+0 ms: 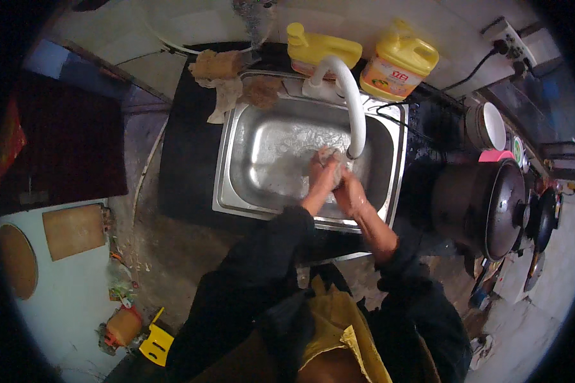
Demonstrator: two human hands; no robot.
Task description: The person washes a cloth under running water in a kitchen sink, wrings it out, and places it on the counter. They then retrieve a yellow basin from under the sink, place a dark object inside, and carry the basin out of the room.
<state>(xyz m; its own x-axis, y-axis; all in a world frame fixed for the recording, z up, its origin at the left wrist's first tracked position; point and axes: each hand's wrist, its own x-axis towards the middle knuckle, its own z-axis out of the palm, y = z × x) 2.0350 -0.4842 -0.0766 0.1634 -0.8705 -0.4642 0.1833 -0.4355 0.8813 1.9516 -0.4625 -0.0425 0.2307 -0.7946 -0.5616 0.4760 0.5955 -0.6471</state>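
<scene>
Over the basin of a stainless steel sink (221, 186), my two hands are pressed close together. My left hand (321, 178) grips a small greyish wet cloth (337, 175), bunched up and partly hidden by the fingers. On the other side of it, my right hand (350, 194) is closed around the same cloth, and its wrist looks wet. The white curved faucet (356, 110) arches over the sink, its outlet just above my hands. Water wets the basin floor beneath them.
Two yellow detergent jugs (396, 67) stand behind the faucet. A brown scouring pad (262, 92) and a draped rag (226, 98) lie at the sink's back left corner. To the right are a large dark lidded pot (465, 206), stacked bowls (488, 125) and a power strip (508, 40).
</scene>
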